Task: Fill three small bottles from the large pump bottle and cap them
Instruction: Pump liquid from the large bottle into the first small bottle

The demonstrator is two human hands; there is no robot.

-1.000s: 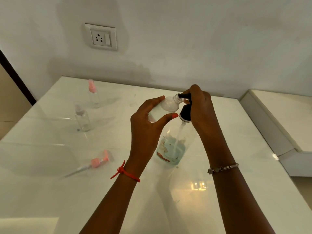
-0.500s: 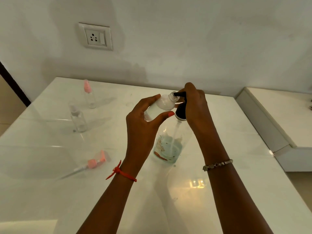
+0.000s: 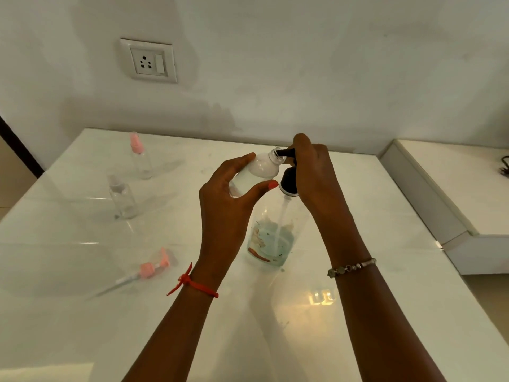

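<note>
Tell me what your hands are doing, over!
Left hand grips small bottle, tilted, mouth at the spout. Right hand grips pump head on large pump bottle. Nothing blocking; pink spray cap lies off left.

1 view only: a wide-angle camera worn on the person's head, facing forward and down across the white table [image 3: 429, 299] toward the wall [image 3: 303, 64] behind it. It is near: both forearms enter from the bottom edge, and the left hand [image 3: 223, 210] and right hand [image 3: 314, 172] meet mid-frame
</note>
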